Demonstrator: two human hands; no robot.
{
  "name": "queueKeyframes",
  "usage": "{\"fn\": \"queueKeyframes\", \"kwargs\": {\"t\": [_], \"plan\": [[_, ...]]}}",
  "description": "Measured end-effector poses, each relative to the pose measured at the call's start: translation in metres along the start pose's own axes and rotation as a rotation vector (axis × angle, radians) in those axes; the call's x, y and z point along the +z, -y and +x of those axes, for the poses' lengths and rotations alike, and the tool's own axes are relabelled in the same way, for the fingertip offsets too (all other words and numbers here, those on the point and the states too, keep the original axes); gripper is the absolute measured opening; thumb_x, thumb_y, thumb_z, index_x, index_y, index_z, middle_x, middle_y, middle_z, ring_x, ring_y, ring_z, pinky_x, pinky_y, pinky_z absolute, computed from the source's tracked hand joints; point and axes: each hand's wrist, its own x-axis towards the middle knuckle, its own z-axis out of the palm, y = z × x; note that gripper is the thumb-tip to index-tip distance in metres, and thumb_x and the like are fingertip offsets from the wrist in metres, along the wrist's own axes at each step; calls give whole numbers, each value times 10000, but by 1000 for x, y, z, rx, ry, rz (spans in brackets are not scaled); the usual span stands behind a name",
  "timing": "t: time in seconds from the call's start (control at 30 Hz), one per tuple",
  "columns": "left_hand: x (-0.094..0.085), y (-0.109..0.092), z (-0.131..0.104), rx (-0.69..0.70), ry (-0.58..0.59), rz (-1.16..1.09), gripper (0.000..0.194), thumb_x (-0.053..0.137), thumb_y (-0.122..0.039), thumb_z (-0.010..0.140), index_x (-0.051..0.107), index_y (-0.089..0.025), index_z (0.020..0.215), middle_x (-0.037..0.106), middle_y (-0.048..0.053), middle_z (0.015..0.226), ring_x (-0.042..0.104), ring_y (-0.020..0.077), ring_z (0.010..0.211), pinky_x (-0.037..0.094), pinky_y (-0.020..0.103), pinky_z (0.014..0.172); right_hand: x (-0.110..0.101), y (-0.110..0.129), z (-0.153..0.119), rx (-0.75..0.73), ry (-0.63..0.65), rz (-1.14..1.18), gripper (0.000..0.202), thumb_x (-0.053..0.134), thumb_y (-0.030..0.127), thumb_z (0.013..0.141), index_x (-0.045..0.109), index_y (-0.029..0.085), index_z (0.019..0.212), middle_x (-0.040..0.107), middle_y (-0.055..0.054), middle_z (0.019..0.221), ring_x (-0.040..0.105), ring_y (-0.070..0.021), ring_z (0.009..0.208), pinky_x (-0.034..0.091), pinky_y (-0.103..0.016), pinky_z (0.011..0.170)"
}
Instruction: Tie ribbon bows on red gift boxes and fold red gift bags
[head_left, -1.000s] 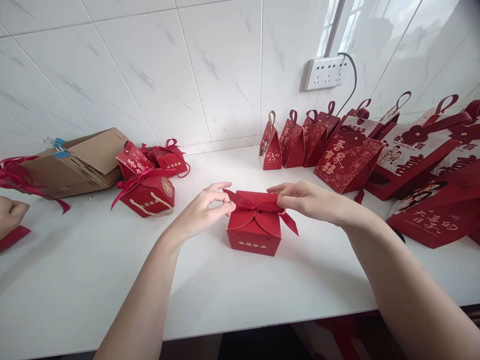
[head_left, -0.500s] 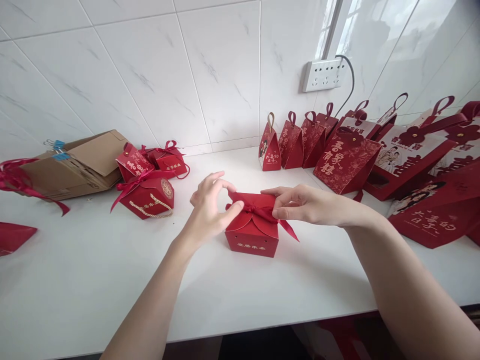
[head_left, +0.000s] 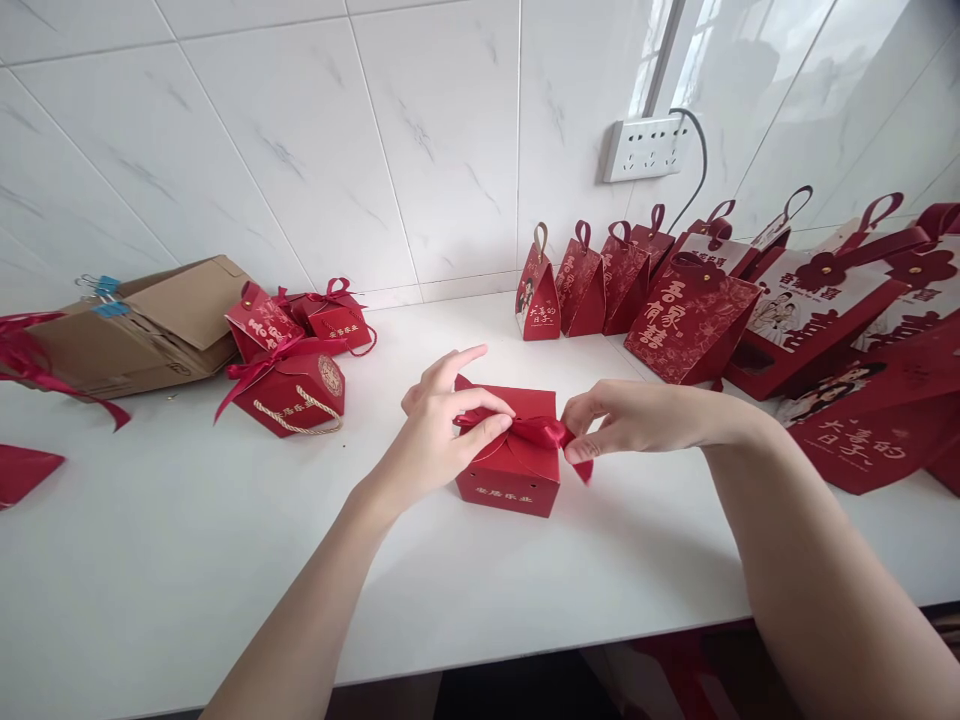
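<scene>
A red gift box (head_left: 508,490) with gold lettering on its front stands upright on the white table, its curved top flaps folded over. Across its top lies a red satin ribbon (head_left: 540,430) tied in a bow. My left hand (head_left: 450,420) pinches the ribbon near the knot between thumb and index finger, the other fingers raised. At the box's right side, my right hand (head_left: 619,420) has its fingers closed on the bow's right part, with a ribbon tail hanging below. The fingertips of the right hand partly cover the ribbon.
Finished-looking red boxes with ribbons (head_left: 292,400) stand at the left beside a folded brown cardboard box (head_left: 165,330) with blue binder clips (head_left: 109,295). Several red gift bags (head_left: 686,320) line the back right. A power strip (head_left: 649,148) is on the tiled wall.
My left hand has moved right and closed its thumb and index finger on the ribbon by the knot. My right hand has shifted slightly right along the bow.
</scene>
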Motion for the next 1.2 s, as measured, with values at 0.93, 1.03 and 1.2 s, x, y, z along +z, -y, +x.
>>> {"fn": "queueKeyframes", "kwargs": {"t": [0.93, 1.03, 1.2], "plan": [[0, -3, 0, -53, 70, -61, 145, 525, -341, 870, 657, -291, 901, 354, -22, 1470, 286, 259, 1381, 224, 533, 1134, 19, 11, 38, 176, -565, 336, 256, 554, 441, 776, 642, 203, 805, 599, -23, 740, 484, -137, 619, 344, -260, 521], [1, -2, 1, -36, 85, -40, 202, 499, -348, 884, 665, -331, 997, 354, -25, 1469, 252, 247, 1398, 227, 510, 1138, 16, 9, 32, 156, -717, 317, 314, 565, 482, 783, 599, 205, 929, 617, -45, 865, 509, -148, 685, 353, -253, 533], [2, -2, 2, -65, 112, -19, 223, 492, -381, 886, 690, -318, 969, 347, -28, 1479, 241, 258, 1402, 222, 510, 1141, 11, 10, 7, 7, -620, 245, 474, 526, 660, 769, 531, 193, 688, 428, 16, 604, 368, -109, 544, 258, -259, 497]]}}
